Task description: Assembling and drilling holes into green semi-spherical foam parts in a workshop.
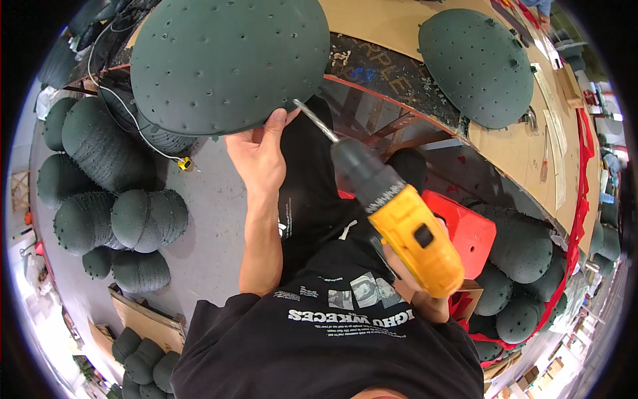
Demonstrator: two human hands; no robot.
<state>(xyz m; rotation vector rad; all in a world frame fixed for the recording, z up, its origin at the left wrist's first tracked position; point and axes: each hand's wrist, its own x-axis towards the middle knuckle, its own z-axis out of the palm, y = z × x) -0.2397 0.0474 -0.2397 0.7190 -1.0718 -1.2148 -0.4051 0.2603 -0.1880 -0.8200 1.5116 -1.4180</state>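
Observation:
A large dark green dome (229,60), dotted with small holes, is in front of me at the top of the view. My left hand (256,156) grips its near rim, thumb on the outer face and fingers out of sight behind it. My right hand (399,269) is wrapped round the grip of a yellow and black cordless drill (415,229), whose body covers most of that hand. The drill's long twist bit (318,121) points up and left. Its tip meets the dome close to the rim, just beside my left thumb.
A second dotted dome (475,66) lies on the workbench (525,159) at right. Stacks of similar domes (109,143) stand on the floor at left, with others (522,243) at lower right. A white cable (129,110) hangs at left. Beside the drill is a red box-like object (468,236).

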